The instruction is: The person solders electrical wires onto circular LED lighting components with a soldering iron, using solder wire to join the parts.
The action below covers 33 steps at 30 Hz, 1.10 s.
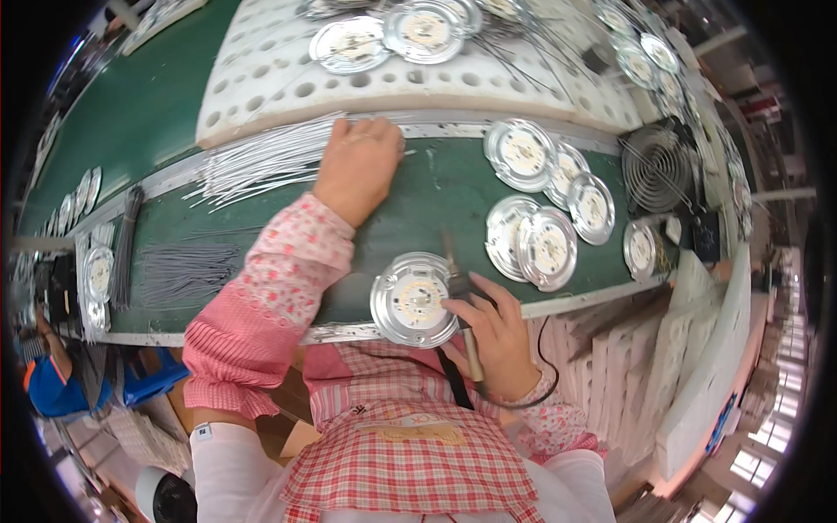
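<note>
My left hand (359, 166) reaches over the right end of a bundle of white wires (261, 161). Its fingers are curled down on the wires, and a short white end sticks out beside them. Low over the bench's near edge, my right hand (495, 336) holds a soldering iron (472, 353), its tip pointing away from me. Fingertips of that hand also meet the rim of a round silver LED board (411, 301), which has a pale yellowish centre. The soldering iron's dark cable (547, 388) loops around the right wrist.
More round LED boards (547, 248) lie in overlapping groups at right. A bundle of grey wires (187, 272) rests at left. Behind the bench stands a white perforated foam block (270, 83) bearing boards. A fan with a wire guard (656, 170) and upright foam sheets (645, 366) are at right.
</note>
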Each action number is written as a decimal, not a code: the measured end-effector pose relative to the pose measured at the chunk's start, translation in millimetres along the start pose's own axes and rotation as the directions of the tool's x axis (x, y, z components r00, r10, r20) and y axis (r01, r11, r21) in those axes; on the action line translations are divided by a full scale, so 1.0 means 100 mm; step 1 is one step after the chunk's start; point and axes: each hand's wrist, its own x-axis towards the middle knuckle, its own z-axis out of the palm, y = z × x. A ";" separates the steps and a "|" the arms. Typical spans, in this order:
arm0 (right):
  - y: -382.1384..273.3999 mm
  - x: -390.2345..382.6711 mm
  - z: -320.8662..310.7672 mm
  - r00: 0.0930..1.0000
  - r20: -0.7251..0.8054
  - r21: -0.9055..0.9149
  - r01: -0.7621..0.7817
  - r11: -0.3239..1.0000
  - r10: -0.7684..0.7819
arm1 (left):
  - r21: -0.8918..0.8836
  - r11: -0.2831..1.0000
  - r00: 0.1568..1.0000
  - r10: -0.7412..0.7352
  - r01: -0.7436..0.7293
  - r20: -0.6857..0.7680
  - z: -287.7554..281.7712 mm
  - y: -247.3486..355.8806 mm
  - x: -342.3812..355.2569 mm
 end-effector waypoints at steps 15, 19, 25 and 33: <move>0.09 0.50 0.16 0.861 -0.250 0.547 -0.252 0.798 0.443 | -0.857 0.455 0.901 -0.433 0.243 0.026 -0.46 0.78 -0.59; 0.10 0.51 0.15 0.870 -0.279 0.498 -0.231 0.836 0.407 | -0.788 0.573 0.924 -0.383 0.226 -0.013 -0.39 0.76 -0.57; 0.02 0.54 0.18 0.876 -0.311 0.440 -0.213 0.873 0.370 | -0.680 0.711 0.930 -0.348 0.180 -0.118 -0.42 0.74 -0.59; -0.05 0.60 -0.08 0.971 -0.234 0.302 0.029 0.953 0.044 | -0.822 0.538 0.954 -0.300 0.187 0.021 -0.35 0.60 -0.74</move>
